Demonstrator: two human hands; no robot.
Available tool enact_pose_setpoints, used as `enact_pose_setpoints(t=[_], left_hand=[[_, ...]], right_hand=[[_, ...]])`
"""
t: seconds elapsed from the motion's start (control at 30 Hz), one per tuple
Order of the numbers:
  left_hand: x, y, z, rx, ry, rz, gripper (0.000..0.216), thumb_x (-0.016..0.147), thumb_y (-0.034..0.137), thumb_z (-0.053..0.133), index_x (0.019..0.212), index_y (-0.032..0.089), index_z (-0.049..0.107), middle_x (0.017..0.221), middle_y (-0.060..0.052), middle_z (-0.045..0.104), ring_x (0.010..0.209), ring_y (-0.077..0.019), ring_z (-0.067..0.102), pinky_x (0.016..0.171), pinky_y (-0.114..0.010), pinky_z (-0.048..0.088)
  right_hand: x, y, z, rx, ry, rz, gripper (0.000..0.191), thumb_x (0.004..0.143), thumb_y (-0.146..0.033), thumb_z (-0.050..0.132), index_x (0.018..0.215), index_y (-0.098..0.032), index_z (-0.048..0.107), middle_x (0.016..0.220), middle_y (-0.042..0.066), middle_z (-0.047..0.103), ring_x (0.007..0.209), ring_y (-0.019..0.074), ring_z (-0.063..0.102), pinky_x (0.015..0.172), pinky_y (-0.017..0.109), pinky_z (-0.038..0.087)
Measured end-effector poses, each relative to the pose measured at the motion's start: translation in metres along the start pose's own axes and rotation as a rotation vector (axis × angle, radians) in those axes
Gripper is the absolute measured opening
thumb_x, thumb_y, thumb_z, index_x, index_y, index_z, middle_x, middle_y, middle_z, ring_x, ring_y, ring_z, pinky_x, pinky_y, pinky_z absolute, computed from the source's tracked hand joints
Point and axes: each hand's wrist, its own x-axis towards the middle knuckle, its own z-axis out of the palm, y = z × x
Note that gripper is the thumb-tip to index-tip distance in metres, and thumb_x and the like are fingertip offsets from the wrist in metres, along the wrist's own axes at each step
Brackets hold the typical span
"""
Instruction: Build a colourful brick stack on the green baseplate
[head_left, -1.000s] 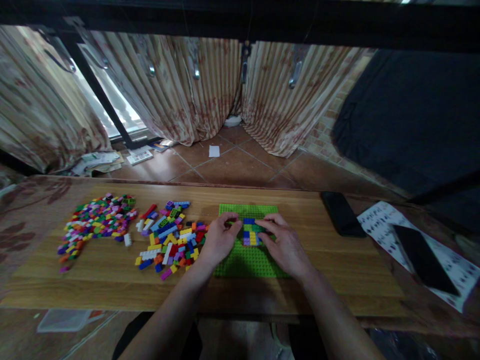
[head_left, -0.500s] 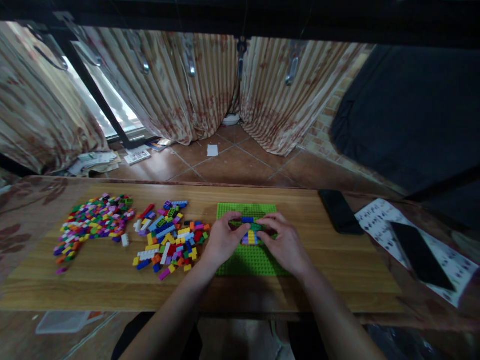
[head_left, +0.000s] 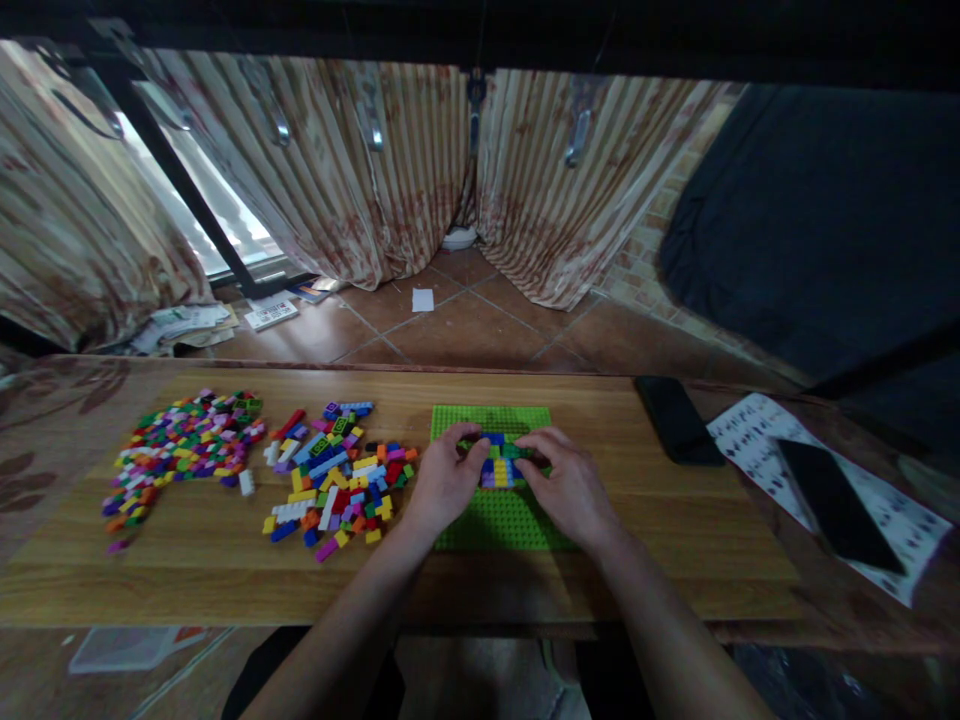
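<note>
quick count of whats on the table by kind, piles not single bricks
green baseplate: 1
brick build on the baseplate: 1
loose brick piles: 2
black phones: 2
printed sheet: 1
Total: 7

On the table point(head_left: 675, 545), bricks point(head_left: 330, 490) lie left of the baseplate point(head_left: 495, 522) — phone point(head_left: 677, 420) right.
</note>
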Motion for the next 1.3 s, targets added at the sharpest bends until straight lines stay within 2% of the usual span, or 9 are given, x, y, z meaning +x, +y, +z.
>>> enact_pose_setpoints(t=[0.17, 0.4, 0.8, 1.0, 1.2, 1.3], left_hand=[[0.000, 0.000, 0.001, 0.041, -0.015, -0.016, 0.034, 0.086, 0.037, 0.059, 0.110, 0.014, 0.067, 0.100, -0.009, 0.072, 0.073, -0.0162, 0.063, 0.068, -0.028, 0.049], [-0.001, 0.006, 0.003, 0.058, -0.024, -0.047, 0.037, 0.082, 0.033, 0.064, 0.113, 0.012, 0.066, 0.106, -0.010, 0.071, 0.072, -0.0155, 0.062, 0.068, -0.028, 0.050], [-0.003, 0.011, 0.003, 0.097, 0.010, -0.042, 0.033, 0.082, 0.033, 0.062, 0.108, 0.013, 0.068, 0.089, -0.007, 0.071, 0.060, -0.0123, 0.056, 0.057, -0.024, 0.043], [-0.003, 0.012, 0.003, 0.128, 0.005, -0.039, 0.031, 0.087, 0.031, 0.056, 0.109, 0.013, 0.068, 0.091, -0.008, 0.071, 0.066, -0.0145, 0.059, 0.061, -0.025, 0.045], [-0.004, 0.020, 0.004, 0.220, 0.019, -0.061, 0.035, 0.083, 0.037, 0.063, 0.106, 0.011, 0.069, 0.082, -0.007, 0.070, 0.067, -0.0164, 0.060, 0.061, -0.026, 0.044], [-0.002, 0.024, 0.005, 0.222, 0.018, -0.090, 0.032, 0.081, 0.035, 0.065, 0.102, 0.012, 0.071, 0.079, -0.006, 0.070, 0.066, -0.0163, 0.060, 0.060, -0.026, 0.043]], right_hand=[[0.001, 0.000, 0.002, 0.078, 0.046, 0.018, 0.014, 0.083, -0.017, 0.061, 0.094, -0.021, 0.066, 0.091, 0.002, 0.063, 0.073, 0.0151, 0.063, 0.074, 0.031, 0.053], [0.000, 0.000, 0.003, 0.148, 0.056, 0.089, 0.014, 0.081, -0.021, 0.064, 0.094, -0.022, 0.067, 0.087, 0.001, 0.063, 0.072, 0.0146, 0.063, 0.071, 0.031, 0.052], [0.002, 0.006, 0.007, 0.222, 0.075, 0.189, 0.015, 0.077, -0.028, 0.066, 0.090, -0.021, 0.069, 0.084, 0.002, 0.067, 0.071, 0.0165, 0.061, 0.070, 0.033, 0.052], [0.004, 0.002, 0.009, 0.223, 0.097, 0.217, 0.016, 0.074, -0.029, 0.067, 0.087, -0.020, 0.068, 0.080, 0.002, 0.067, 0.068, 0.0161, 0.060, 0.068, 0.032, 0.051], [0.003, 0.001, 0.009, 0.233, 0.118, 0.233, 0.018, 0.072, -0.030, 0.067, 0.086, -0.019, 0.070, 0.080, 0.003, 0.068, 0.069, 0.0166, 0.061, 0.067, 0.032, 0.051], [0.004, 0.006, 0.009, 0.321, 0.110, 0.278, 0.023, 0.072, -0.035, 0.069, 0.087, -0.019, 0.070, 0.083, 0.005, 0.071, 0.071, 0.0180, 0.064, 0.069, 0.033, 0.052]])
